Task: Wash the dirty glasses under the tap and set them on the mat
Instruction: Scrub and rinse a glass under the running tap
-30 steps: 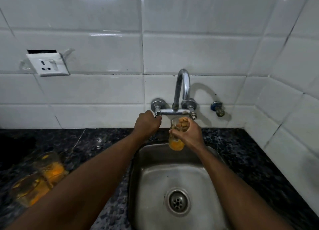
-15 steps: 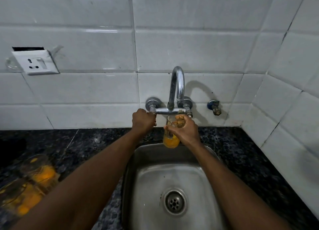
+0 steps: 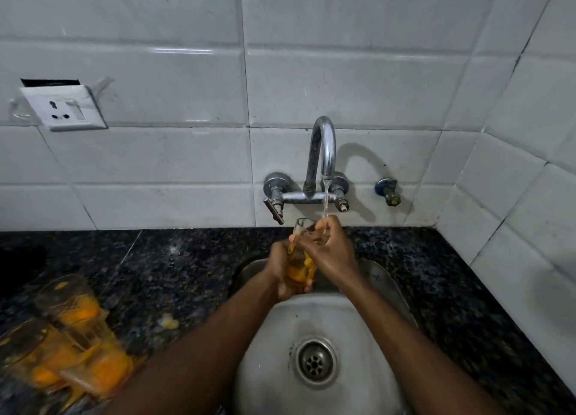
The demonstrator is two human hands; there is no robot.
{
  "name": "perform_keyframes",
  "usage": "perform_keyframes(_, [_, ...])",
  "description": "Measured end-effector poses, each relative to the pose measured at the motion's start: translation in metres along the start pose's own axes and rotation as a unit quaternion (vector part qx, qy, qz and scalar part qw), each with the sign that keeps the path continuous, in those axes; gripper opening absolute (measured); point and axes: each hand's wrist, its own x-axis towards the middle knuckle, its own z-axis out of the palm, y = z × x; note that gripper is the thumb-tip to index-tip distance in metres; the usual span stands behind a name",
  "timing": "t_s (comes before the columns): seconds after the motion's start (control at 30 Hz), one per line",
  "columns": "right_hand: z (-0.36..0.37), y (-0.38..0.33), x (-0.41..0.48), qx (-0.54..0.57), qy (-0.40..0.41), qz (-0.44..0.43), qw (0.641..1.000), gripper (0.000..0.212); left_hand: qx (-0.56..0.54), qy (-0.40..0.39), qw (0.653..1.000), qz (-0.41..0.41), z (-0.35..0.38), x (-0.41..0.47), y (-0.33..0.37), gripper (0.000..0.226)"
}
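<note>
A small glass (image 3: 300,266) smeared with orange residue sits in both my hands above the back of the steel sink (image 3: 386,290). My left hand (image 3: 280,271) wraps its lower body from the left. My right hand (image 3: 332,252) is at its rim, fingers reaching inside. Water runs from the chrome tap (image 3: 322,152) onto my right fingers and the rim. Several more dirty glasses (image 3: 71,346), streaked orange, stand blurred on the black counter at the lower left. No mat is in view.
The tap's left handle (image 3: 274,210) juts out below the wall mount, and a separate blue valve (image 3: 388,190) sits to the right. A wall socket (image 3: 64,107) hangs at the left. An orange-white blob (image 3: 168,322) lies on the counter. The drain (image 3: 315,362) is at the sink's centre.
My left hand has come off the tap handle and taken hold of the glass. Water now flows from the spout. The glass sits slightly lower, over the sink.
</note>
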Motion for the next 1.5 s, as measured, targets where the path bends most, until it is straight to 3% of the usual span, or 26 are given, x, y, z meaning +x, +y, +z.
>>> perform_keyframes(0.1, [-0.003,0.005,-0.002,-0.187,0.106,-0.161,0.963,0.034,0.009,0.081,0.996,0.036,0.004,0.005,-0.004,0.056])
perform_keyframes(0.17, [-0.007,0.003,-0.005,-0.230,0.099,-0.227,0.941,0.032,0.055,0.125,0.990,0.047,0.004,0.003,-0.006,0.051])
perform_keyframes(0.27, [-0.011,-0.006,-0.005,-0.219,-0.027,-0.113,0.969,0.029,0.099,0.190,0.971,0.110,0.013,-0.013,-0.004,0.037])
perform_keyframes(0.33, [-0.021,-0.012,0.004,-0.166,-0.088,-0.030,0.982,0.027,0.146,0.218,0.925,0.275,0.010,-0.013,-0.005,0.025])
perform_keyframes(0.4, [-0.027,-0.020,0.012,-0.020,-0.156,0.074,0.985,0.028,0.184,0.173,0.870,0.424,0.004,-0.012,-0.010,0.019])
perform_keyframes(0.47, [-0.020,-0.021,0.015,0.033,-0.128,0.076,0.988,0.035,0.200,0.191,0.839,0.469,-0.003,-0.009,-0.014,0.025])
perform_keyframes(0.5, [-0.012,-0.019,0.013,0.026,-0.083,0.034,0.996,0.036,0.188,0.213,0.841,0.461,-0.005,-0.007,-0.012,0.026])
perform_keyframes(0.57, [0.001,-0.012,0.004,-0.014,0.003,-0.046,0.999,0.035,0.168,0.227,0.895,0.345,-0.002,-0.009,0.006,0.029])
perform_keyframes(0.63, [0.005,0.000,0.001,-0.028,0.020,-0.058,0.998,0.036,0.191,0.203,0.945,0.171,0.002,-0.020,0.021,0.028])
perform_keyframes(0.67, [0.004,0.005,0.003,-0.024,0.014,-0.047,0.999,0.039,0.207,0.206,0.945,0.147,0.004,-0.023,0.022,0.029])
perform_keyframes(0.7, [0.003,0.008,0.006,-0.002,0.012,-0.035,0.999,0.039,0.225,0.224,0.930,0.187,0.003,-0.022,0.018,0.030])
perform_keyframes(0.8, [0.003,-0.001,0.017,0.139,0.015,0.066,0.988,0.032,0.282,0.277,0.797,0.457,0.003,-0.026,-0.004,0.025])
perform_keyframes(0.83, [0.003,-0.006,0.017,0.161,0.004,0.080,0.984,0.032,0.276,0.282,0.780,0.486,0.003,-0.024,-0.007,0.022])
perform_keyframes(0.87, [0.003,-0.006,0.016,0.140,-0.006,0.063,0.988,0.034,0.244,0.280,0.814,0.447,0.003,-0.020,-0.003,0.023])
perform_keyframes(0.93, [0.001,-0.002,0.011,0.006,-0.021,-0.038,0.999,0.032,0.136,0.232,0.936,0.229,0.005,-0.020,0.010,0.032])
perform_keyframes(0.97, [-0.001,0.000,0.008,-0.048,-0.022,-0.076,0.996,0.030,0.106,0.183,0.970,0.122,0.007,-0.027,0.016,0.037])
perform_keyframes(1.0, [-0.002,0.003,0.006,-0.061,-0.018,-0.089,0.994,0.028,0.098,0.159,0.979,0.084,0.008,-0.030,0.018,0.038])
perform_keyframes(1.07, [0.000,0.002,0.007,0.032,0.031,-0.040,0.998,0.026,0.117,0.203,0.954,0.187,0.011,-0.029,0.014,0.033])
perform_keyframes(1.13, [0.002,-0.007,0.013,0.161,0.058,0.054,0.984,0.028,0.221,0.263,0.843,0.414,0.015,-0.033,0.005,0.018])
perform_keyframes(1.17, [0.001,-0.011,0.013,0.182,0.047,0.063,0.980,0.029,0.239,0.283,0.805,0.463,0.016,-0.033,0.002,0.012])
perform_keyframes(1.2, [0.000,-0.010,0.014,0.166,0.028,0.035,0.985,0.031,0.225,0.292,0.816,0.444,0.017,-0.031,0.006,0.013])
perform_keyframes(1.27, [-0.002,-0.005,0.012,0.077,0.000,-0.052,0.996,0.036,0.131,0.248,0.925,0.257,0.016,-0.030,0.019,0.031])
perform_keyframes(1.33, [-0.003,-0.001,0.008,0.030,0.020,-0.073,0.997,0.040,0.123,0.175,0.972,0.098,0.015,-0.036,0.024,0.041])
perform_keyframes(1.4, [0.001,-0.003,0.009,0.082,0.035,-0.012,0.996,0.037,0.163,0.211,0.945,0.188,0.015,-0.035,0.018,0.041])
perform_keyframes(1.47, [0.002,-0.012,0.013,0.137,0.023,0.090,0.986,0.032,0.271,0.278,0.830,0.401,0.011,-0.034,0.008,0.031])
perform_keyframes(1.5, [0.000,-0.017,0.012,0.136,0.009,0.103,0.985,0.033,0.298,0.282,0.806,0.426,0.008,-0.034,0.008,0.029])
